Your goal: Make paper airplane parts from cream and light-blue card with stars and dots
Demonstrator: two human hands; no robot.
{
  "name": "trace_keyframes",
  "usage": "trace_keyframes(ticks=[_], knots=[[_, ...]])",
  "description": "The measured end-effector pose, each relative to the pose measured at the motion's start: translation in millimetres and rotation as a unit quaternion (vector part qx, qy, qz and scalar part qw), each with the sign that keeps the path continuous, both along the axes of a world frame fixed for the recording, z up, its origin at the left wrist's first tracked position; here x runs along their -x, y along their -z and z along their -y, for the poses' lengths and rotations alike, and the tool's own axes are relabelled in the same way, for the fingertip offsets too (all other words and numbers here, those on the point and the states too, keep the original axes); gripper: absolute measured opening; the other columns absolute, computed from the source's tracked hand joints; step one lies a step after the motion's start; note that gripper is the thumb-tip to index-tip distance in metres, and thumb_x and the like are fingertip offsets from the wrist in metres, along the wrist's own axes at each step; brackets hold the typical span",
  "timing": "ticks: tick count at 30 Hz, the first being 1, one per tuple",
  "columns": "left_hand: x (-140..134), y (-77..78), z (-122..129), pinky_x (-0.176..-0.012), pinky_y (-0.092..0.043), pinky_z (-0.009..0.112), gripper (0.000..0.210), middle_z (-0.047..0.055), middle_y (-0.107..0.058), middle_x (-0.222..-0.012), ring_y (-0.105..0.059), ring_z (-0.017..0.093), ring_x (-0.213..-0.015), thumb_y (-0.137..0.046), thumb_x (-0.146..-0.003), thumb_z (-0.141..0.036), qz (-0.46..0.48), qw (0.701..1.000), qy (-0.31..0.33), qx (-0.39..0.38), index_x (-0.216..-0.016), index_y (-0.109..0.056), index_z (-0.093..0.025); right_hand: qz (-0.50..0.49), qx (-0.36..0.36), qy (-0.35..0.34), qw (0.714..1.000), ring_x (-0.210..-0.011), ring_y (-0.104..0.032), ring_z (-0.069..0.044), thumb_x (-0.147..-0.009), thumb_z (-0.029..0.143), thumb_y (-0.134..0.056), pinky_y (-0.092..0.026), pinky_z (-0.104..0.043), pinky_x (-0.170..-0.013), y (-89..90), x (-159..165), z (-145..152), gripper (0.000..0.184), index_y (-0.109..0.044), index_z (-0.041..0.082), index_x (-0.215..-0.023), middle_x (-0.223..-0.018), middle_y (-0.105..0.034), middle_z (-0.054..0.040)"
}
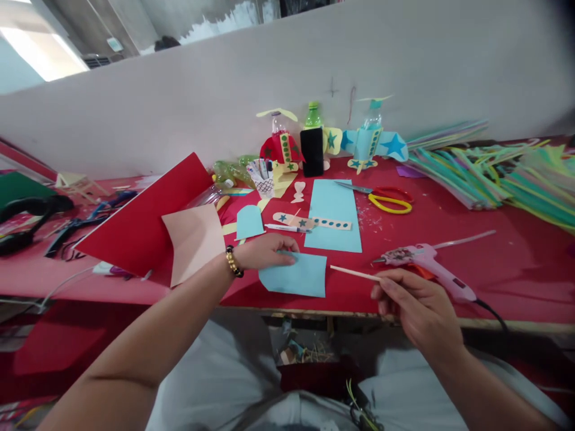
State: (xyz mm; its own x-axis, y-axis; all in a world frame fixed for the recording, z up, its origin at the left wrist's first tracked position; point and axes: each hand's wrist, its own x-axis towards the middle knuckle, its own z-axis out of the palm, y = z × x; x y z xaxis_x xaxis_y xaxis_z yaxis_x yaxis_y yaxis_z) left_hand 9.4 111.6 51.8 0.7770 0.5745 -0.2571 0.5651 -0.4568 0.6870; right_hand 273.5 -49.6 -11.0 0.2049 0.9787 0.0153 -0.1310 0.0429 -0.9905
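My left hand (pixel 268 251) is closed on the upper edge of a light blue paper piece (pixel 299 280) with a rounded left end, its thumb lying on the paper. My right hand (pixel 415 302) pinches a thin pale stick (pixel 353 272), whose free tip points left, just beside the paper's right edge. Close behind the right hand lies a pink glue gun (pixel 431 266) with a glue stick (pixel 467 238) in its back. Beyond the left hand are a white pen (pixel 287 228), a star-decorated strip (pixel 291 221) and a small rounded blue piece (pixel 250 221).
A larger blue sheet (pixel 335 200) lies behind, next to scissors (pixel 390 203). Decorated bottle planes (pixel 372 140) and a black phone (pixel 312 152) stand against the wall. Bundled coloured sticks (pixel 467 173) fill the right; red board (pixel 148 224) and pale pink paper (pixel 195 239) lean at left.
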Motion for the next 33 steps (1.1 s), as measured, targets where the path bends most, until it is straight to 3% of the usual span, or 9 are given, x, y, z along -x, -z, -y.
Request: trace_keyframes(ticks=[5, 11, 15, 19, 24, 27, 30, 33], knots=[[10.2, 24.9, 10.6, -0.074, -0.045, 0.026, 0.033, 0.001, -0.067, -0.095, -0.061, 0.018, -0.087, -0.07, -0.071, -0.039, -0.014, 0.998, -0.038, -0.057, -0.097, -0.064, -0.02, 0.048, 0.02, -0.001, 0.999, -0.049, -0.056, -0.01, -0.081, 0.034, -0.065, -0.045, -0.02, -0.043, 3.9, 3.9, -2.2, 0.018, -0.066, 0.018, -0.088, -0.07, -0.065, -0.0021], [28.2, 24.8, 44.9, -0.099, -0.04, 0.038, 0.034, 0.006, -0.061, -0.12, -0.051, 0.024, -0.116, -0.061, -0.083, -0.037, -0.002, 0.947, -0.145, -0.285, -0.113, -0.06, -0.023, 0.1, 0.015, 0.004, 0.995, -0.052, -0.057, -0.012, -0.08, 0.037, -0.065, -0.047, -0.022, -0.045, 3.2, 7.4, -3.1, 0.02, -0.067, 0.019, -0.089, -0.071, -0.066, -0.0031], [32.9, 33.3, 89.8, -0.105, -0.04, 0.038, 0.042, 0.006, -0.055, -0.132, -0.047, 0.022, -0.124, -0.056, -0.087, -0.039, 0.004, 0.954, -0.081, -0.288, -0.126, -0.054, -0.025, 0.122, 0.031, 0.026, 0.992, -0.051, -0.056, -0.012, -0.078, 0.039, -0.067, -0.047, -0.021, -0.043, 1.6, 9.8, -3.0, 0.022, -0.067, 0.02, -0.089, -0.071, -0.066, -0.0037], [27.4, 55.2, 122.3, -0.111, -0.035, 0.045, 0.054, 0.008, -0.045, -0.142, -0.032, 0.027, -0.136, -0.057, -0.085, -0.044, -0.006, 0.949, -0.01, -0.316, -0.134, -0.047, -0.023, 0.14, 0.04, 0.029, 0.989, -0.053, -0.057, -0.014, -0.077, 0.041, -0.067, -0.048, -0.023, -0.045, 0.9, 11.5, -2.4, 0.023, -0.067, 0.021, -0.089, -0.073, -0.066, -0.0044], [23.7, 78.4, 129.0, -0.111, -0.034, 0.045, 0.035, 0.006, -0.06, -0.127, -0.052, 0.022, -0.119, -0.051, -0.09, -0.027, 0.048, 0.928, -0.035, -0.368, -0.125, -0.054, -0.023, 0.158, 0.045, 0.05, 0.985, -0.054, -0.058, -0.015, -0.076, 0.043, -0.067, -0.048, -0.024, -0.045, 3.3, 11.8, -0.9, 0.023, -0.068, 0.023, -0.088, -0.073, -0.067, -0.0046], [23.5, 71.9, 125.8, -0.106, -0.04, 0.038, 0.023, 0.004, -0.069, -0.107, -0.06, 0.017, -0.104, -0.047, -0.091, -0.021, 0.117, 0.931, -0.044, -0.342, -0.108, -0.062, -0.024, 0.168, 0.049, 0.055, 0.983, -0.055, -0.059, -0.015, -0.075, 0.043, -0.068, -0.049, -0.024, -0.046, 4.9, 12.1, -0.6, 0.022, -0.068, 0.024, -0.087, -0.074, -0.067, -0.0047], [23.8, 46.9, 116.7, -0.08, -0.051, 0.027, 0.02, 0.002, -0.07, -0.087, -0.064, 0.013, -0.081, -0.044, -0.093, -0.027, 0.147, 0.95, -0.127, -0.245, -0.096, -0.063, -0.024, 0.138, 0.046, 0.06, 0.988, -0.054, -0.058, -0.014, -0.075, 0.041, -0.068, -0.048, -0.022, -0.046, 4.9, 12.8, -1.2, 0.021, -0.068, 0.024, -0.087, -0.073, -0.067, -0.0038], [23.5, 19.9, 94.5, -0.059, -0.045, 0.022, 0.028, -0.002, -0.063, -0.069, -0.056, 0.01, -0.06, -0.044, -0.094, -0.039, 0.116, 0.962, -0.188, -0.158, -0.08, -0.061, -0.021, 0.099, 0.047, 0.069, 0.992, -0.052, -0.057, -0.013, -0.076, 0.039, -0.069, -0.047, -0.022, -0.044, 4.1, 13.0, -2.2, 0.02, -0.068, 0.023, -0.087, -0.073, -0.067, -0.0036]])
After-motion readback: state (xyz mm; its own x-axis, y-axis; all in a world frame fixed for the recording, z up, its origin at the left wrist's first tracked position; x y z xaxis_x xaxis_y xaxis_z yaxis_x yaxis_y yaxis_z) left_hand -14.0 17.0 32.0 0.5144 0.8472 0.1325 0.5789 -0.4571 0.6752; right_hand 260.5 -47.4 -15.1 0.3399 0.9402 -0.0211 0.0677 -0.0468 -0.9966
